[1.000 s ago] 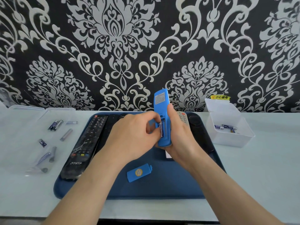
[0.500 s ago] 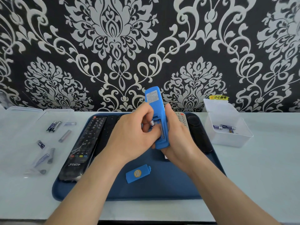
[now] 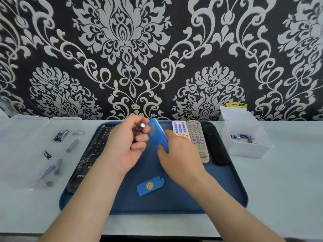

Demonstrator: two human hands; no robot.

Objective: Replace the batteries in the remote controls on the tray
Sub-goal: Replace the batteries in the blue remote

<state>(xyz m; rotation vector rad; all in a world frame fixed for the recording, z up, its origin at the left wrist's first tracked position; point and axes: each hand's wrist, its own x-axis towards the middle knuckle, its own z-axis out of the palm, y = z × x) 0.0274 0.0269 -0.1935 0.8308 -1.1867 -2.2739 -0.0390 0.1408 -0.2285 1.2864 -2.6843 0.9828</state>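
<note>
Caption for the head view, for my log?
Left hand pinches a battery beside the blue remote that the right hand holds over the tray.

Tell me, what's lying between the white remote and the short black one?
A beige remote with purple buttons lies between them on the blue tray, in the head view.

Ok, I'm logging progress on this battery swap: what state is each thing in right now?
blue remote: cover off, held tilted in the right hand
battery cover: detached, lying flat on the tray
battery: out of the remote, pinched by the left hand
white remote: face up on the tray
beige remote: face up on the tray
long black remote: face up on the tray
clear box: lid open, batteries inside
</note>
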